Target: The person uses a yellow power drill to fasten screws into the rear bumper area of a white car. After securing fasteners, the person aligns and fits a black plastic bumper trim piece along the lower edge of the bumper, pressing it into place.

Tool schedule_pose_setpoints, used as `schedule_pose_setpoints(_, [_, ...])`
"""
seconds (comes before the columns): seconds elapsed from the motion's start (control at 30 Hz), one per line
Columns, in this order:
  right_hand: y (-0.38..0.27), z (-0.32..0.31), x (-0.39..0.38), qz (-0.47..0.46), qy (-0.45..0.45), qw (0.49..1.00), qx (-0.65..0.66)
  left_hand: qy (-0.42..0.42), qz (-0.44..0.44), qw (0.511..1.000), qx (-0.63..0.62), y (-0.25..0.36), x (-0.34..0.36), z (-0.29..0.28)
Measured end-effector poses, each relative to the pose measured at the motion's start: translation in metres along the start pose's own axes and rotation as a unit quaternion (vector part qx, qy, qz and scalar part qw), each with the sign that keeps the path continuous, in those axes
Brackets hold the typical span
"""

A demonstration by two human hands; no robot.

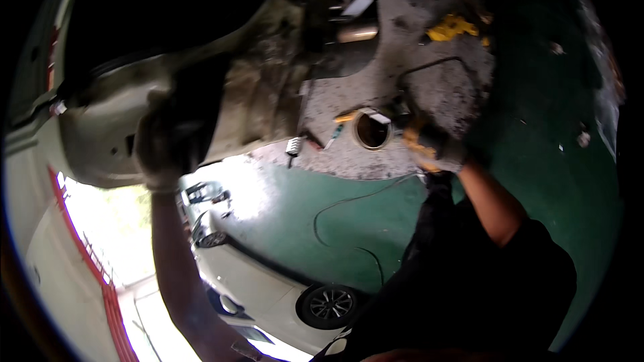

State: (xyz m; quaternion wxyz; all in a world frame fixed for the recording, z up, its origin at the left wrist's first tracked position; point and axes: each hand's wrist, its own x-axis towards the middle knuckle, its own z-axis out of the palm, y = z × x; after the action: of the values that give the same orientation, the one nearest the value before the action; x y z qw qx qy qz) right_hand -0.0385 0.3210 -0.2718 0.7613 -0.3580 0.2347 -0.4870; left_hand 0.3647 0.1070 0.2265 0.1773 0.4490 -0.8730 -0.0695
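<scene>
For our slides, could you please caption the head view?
Gloved left hand at pale bodywork, right hand near tools, white car nearby.

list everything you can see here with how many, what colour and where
vehicle body: 1, pale and grimy, upper left
stained surface: 1, grey, centre to top
ring-shaped item: 1, pale rim, dark inside, centre
coil spring: 1, white, centre
slim tool: 1, teal, left of the ring-shaped item
yellow item: 1, yellow, upper right, kind unclear
bent rod: 1, dark, above the ring-shaped item
cable: 1, dark, on the floor
floor: 1, green, centre and right
white car: 1, white, lower centre
left hand: 1, pale glove, before the vehicle body
right hand: 1, glove with yellow and black showing, right of centre, grip unclear
</scene>
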Motion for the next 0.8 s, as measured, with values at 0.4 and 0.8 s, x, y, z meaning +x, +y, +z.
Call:
schedule_pose_setpoints(0.4, [0.037,-0.14,0.018,0.121,0.185,0.776,-0.591,0.021,0.057,0.997,-0.042,0.065,0.108,0.046])
schedule_pose_setpoints(0.8, [0.081,-0.164,0.146,0.201,0.307,0.682,-0.632,-0.108,-0.053,0.956,-0.267,0.09,0.135,0.047])
